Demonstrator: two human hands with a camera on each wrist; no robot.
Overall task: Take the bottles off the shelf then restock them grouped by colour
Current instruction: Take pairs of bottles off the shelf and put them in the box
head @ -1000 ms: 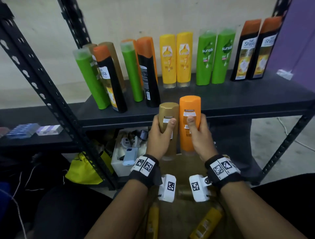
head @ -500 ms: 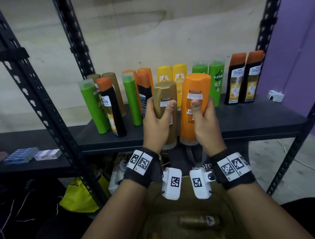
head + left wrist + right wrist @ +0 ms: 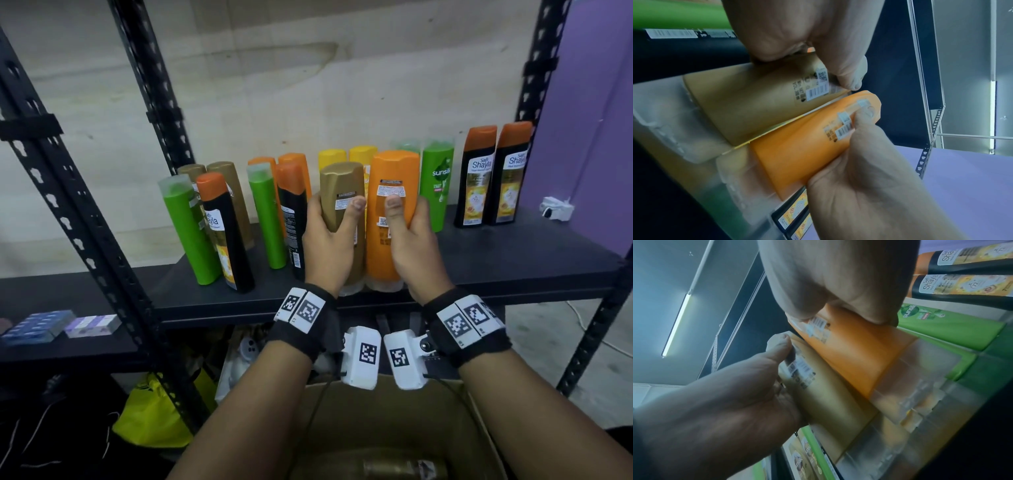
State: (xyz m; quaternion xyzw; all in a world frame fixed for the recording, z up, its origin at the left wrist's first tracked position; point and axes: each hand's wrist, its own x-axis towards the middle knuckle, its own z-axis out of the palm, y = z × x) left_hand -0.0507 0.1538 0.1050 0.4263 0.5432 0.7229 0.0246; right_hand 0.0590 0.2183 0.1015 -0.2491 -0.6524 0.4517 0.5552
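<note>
Hands held a bottle each above the front edge of the black shelf: the left hand curled round the gold bottle, the right hand round the orange bottle, the two nearly touching, caps down. Bare shelf lay open to the right, before the two black bottles; mixed bottles crowded the left.

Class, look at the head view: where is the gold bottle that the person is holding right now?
Centre of the head view: the left hand holds the gold bottle upright at the shelf front, beside the orange bottle.
</note>
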